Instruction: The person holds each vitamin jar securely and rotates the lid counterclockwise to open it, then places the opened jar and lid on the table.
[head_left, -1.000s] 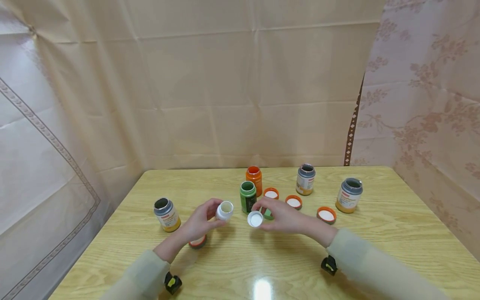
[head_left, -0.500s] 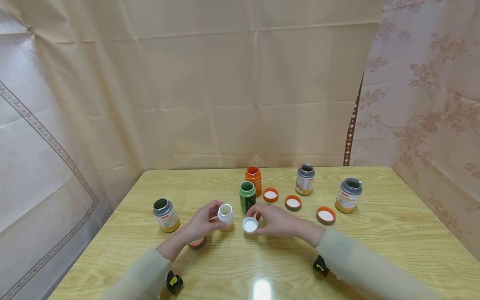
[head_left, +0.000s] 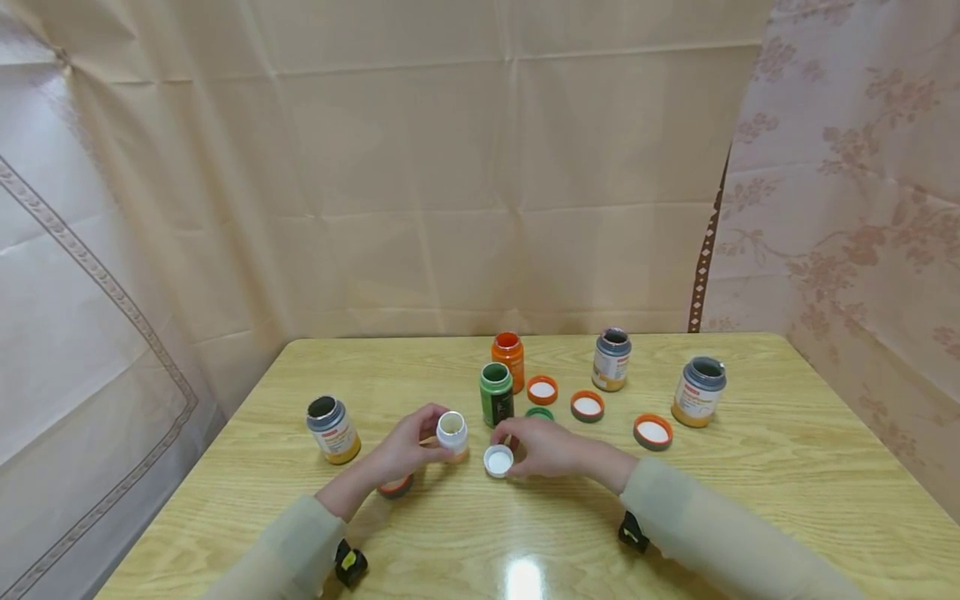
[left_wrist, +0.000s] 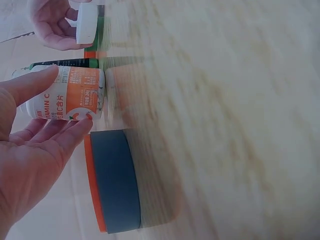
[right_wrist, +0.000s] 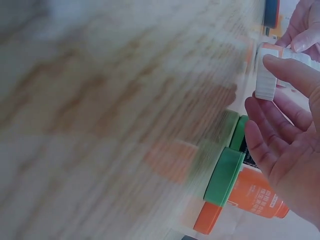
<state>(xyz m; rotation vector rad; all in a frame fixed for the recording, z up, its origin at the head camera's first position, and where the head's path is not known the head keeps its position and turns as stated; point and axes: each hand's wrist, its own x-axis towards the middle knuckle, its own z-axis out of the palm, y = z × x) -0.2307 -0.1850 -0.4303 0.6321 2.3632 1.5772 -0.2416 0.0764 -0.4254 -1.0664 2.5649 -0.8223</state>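
Note:
My left hand (head_left: pixel 408 443) grips a small white vitamin C bottle (left_wrist: pixel 75 95) with an orange label between thumb and fingers. The bottle stands upright, uncapped, its base right at the tabletop in the left wrist view. To its right, my right hand (head_left: pixel 546 448) pinches a white ribbed cap (right_wrist: pixel 267 72), whose hollow side faces up in the head view, low over the table. Bottle and cap are apart. Behind them stand an uncapped green bottle (head_left: pixel 495 398) and an uncapped orange bottle (head_left: pixel 509 360). A green cap (head_left: pixel 539 413) lies partly hidden behind the right hand.
A grey-topped jar (head_left: pixel 333 429) stands open at left, with an orange-rimmed grey lid (head_left: pixel 395 487) near my left wrist. Two similar open jars, one farther back (head_left: pixel 611 360) and one at right (head_left: pixel 698 393), stand near an orange cap (head_left: pixel 542 390) and two more lids (head_left: pixel 587 406).
My right hand has lowered the white cap toward the table and shifted it slightly left. My left hand has brought the tilted bottle down and upright.

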